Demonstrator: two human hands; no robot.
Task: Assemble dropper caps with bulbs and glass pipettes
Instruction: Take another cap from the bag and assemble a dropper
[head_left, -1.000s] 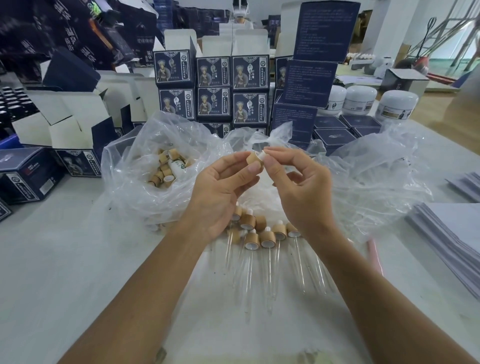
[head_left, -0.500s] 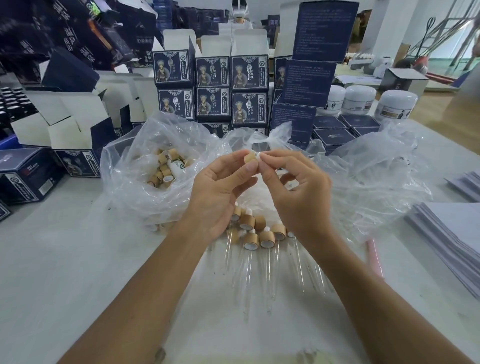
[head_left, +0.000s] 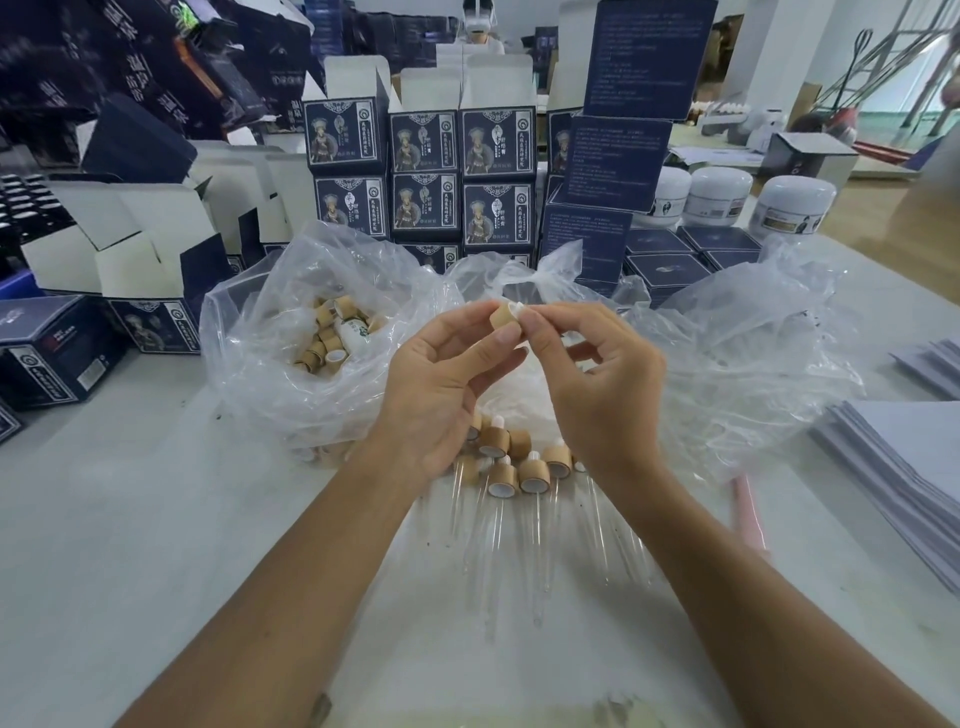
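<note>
Both hands are raised together above the table (head_left: 130, 519), over the plastic. Left hand (head_left: 441, 384) pinches a wooden dropper cap (head_left: 503, 316) between thumb and forefinger, cap tilted with its top toward the right. Right hand (head_left: 597, 379) pinches a white rubber bulb (head_left: 518, 309) at the cap's top end — thumb and index curled on it, other fingers loosely curled. Bulb is touching the cap; how far it is seated, cannot tell.

Below the hands, on a clear plastic sheet (head_left: 519, 649), lies a cluster of finished droppers (head_left: 519, 475) — wooden caps with white bulbs, glass pipettes (head_left: 496, 545) pointing toward the camera, roughly parallel.

Left of the hands, an open clear plastic bag (head_left: 270, 364) holds loose wooden caps (head_left: 322, 338) and one small white bottle (head_left: 353, 332). Another crumpled clear bag (head_left: 753, 364) sits to the right; contents not visible.

Behind: stacked dark-blue printed cartons (head_left: 426, 176), some open with white flaps up, and white jars (head_left: 795, 205) at back right. Stack of white sheets (head_left: 909, 467) at the right edge, a pink object (head_left: 748, 514) just beside the right forearm.
</note>
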